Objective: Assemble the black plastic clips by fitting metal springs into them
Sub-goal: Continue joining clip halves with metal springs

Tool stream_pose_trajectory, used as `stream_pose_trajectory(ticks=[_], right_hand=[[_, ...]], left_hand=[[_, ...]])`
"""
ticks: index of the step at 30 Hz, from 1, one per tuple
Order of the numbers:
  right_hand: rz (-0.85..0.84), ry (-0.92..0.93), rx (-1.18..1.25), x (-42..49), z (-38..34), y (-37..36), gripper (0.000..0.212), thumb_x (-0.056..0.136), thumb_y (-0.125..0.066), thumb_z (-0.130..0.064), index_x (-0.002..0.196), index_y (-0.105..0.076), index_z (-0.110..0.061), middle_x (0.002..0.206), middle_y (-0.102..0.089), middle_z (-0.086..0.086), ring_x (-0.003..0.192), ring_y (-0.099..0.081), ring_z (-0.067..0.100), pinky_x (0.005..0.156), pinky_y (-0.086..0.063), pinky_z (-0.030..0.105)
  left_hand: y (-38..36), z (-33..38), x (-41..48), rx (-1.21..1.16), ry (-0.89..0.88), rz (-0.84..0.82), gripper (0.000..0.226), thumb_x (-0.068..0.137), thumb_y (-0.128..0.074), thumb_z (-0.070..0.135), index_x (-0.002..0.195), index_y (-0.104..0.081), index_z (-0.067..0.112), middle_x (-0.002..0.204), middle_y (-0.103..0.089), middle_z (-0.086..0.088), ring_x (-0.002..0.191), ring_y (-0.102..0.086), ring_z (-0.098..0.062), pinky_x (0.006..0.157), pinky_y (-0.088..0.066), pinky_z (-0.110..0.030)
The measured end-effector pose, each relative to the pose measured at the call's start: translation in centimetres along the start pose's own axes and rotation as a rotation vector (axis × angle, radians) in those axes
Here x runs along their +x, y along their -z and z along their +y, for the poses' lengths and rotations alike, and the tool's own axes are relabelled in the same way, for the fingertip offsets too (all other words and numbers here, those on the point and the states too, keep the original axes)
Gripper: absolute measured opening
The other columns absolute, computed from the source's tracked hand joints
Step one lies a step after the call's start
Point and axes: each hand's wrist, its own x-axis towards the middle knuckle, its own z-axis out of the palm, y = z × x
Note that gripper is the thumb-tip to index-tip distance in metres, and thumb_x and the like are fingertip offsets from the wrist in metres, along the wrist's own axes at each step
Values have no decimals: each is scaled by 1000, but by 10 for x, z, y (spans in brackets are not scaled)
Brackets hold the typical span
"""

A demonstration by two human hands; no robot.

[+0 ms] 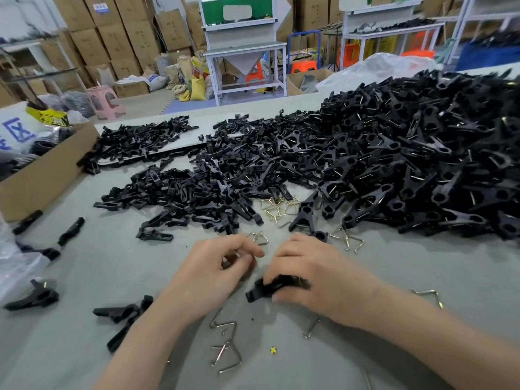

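My right hand [315, 280] grips a black plastic clip [263, 289] low over the grey table [84, 342]; the clip's end sticks out to the left of my fingers. My left hand [216, 273] hovers just left of it with fingers curled, pinching something small and dark that I cannot make out. Loose metal springs [225, 353] lie under my forearms. More springs [277, 208] lie ahead by the pile. A huge heap of assembled black clips [422, 164] fills the right. Unassembled clip halves [183, 190] spread across the middle.
A cardboard box [42, 175] with bagged parts sits at the left edge. Single clips [123, 313] lie scattered on the left of the table. Clear plastic bag [17, 266] at far left. Stacked cartons, stools and workbenches stand beyond the table.
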Motion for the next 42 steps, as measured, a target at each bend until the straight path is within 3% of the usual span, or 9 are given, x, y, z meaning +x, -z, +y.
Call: stream_pose_trajectory(ticks=[7, 13, 16, 19, 21, 26, 28, 31, 42], right_hand=[[385, -307, 428, -1, 0, 3, 18, 82, -73, -22, 88, -66, -38, 83, -60, -35, 84, -53, -6, 73, -37, 6], [409, -358, 788, 0, -10, -3, 16, 86, -68, -12, 89, -66, -28, 83, -70, -6, 81, -63, 5, 75, -47, 18], [431, -333, 945, 0, -14, -3, 18, 89, -63, -7, 88, -63, -24, 78, -70, -1, 69, -60, 6, 67, -48, 19], [512, -405, 1104, 1, -13, 0, 19, 87, -63, -6, 83, -68, -24, 75, -69, 1, 65, -61, 8, 59, -50, 19], [526, -453, 1119, 1, -11, 0, 20, 85, -65, -5, 81, -71, -23, 73, -68, 0, 66, -62, 10, 58, -51, 19], [512, -482, 1083, 1, -11, -1, 23, 86, -64, 1, 87, -74, -19, 78, -71, 10, 66, -64, 13, 63, -53, 20], [510, -480, 1037, 0, -11, -1, 23, 85, -65, 0, 87, -74, -21, 77, -72, 7, 64, -63, 11, 63, -52, 19], [517, -498, 1012, 0, -10, 0, 24, 84, -66, -1, 83, -75, -23, 70, -69, 2, 60, -59, 9, 61, -52, 18], [487, -471, 965, 0, -10, 2, 29, 82, -68, -4, 74, -77, -30, 62, -66, -1, 57, -53, 8, 55, -47, 20]], left_hand=[[-2, 18, -3, -429, -24, 11, 27, 91, -56, -3, 101, -70, 18, 83, -72, 0, 75, -68, -13, 75, -53, -27], [-21, 21, -2, -414, -12, 146, 18, 79, -73, 11, 77, -66, 27, 57, -55, 7, 57, -48, -6, 58, -38, -15], [-19, 16, 0, -468, 2, 161, 8, 76, -71, 30, 83, -70, 26, 74, -66, -15, 70, -57, -32, 70, -44, -31], [-16, 15, 0, -520, 6, 132, 12, 77, -70, 32, 89, -73, 32, 77, -71, -3, 72, -65, -16, 68, -51, -21], [-16, 15, 0, -564, 22, 102, 15, 76, -73, 34, 91, -74, 31, 75, -71, 2, 69, -64, -6, 65, -50, -17], [-19, 14, 2, -721, 115, 47, 16, 73, -71, 26, 87, -76, 24, 73, -68, -1, 69, -59, -10, 69, -44, -28], [-18, 14, 2, -674, 92, 44, 16, 74, -78, 29, 89, -75, 26, 75, -70, 0, 69, -62, -8, 68, -48, -23], [-17, 15, 0, -638, 61, 77, 27, 69, -68, 36, 92, -75, 24, 77, -72, -1, 70, -64, -6, 68, -51, -16], [-18, 13, -1, -727, 103, 62, 33, 65, -68, 38, 93, -76, 21, 75, -70, 2, 68, -61, -5, 68, -49, -14]])
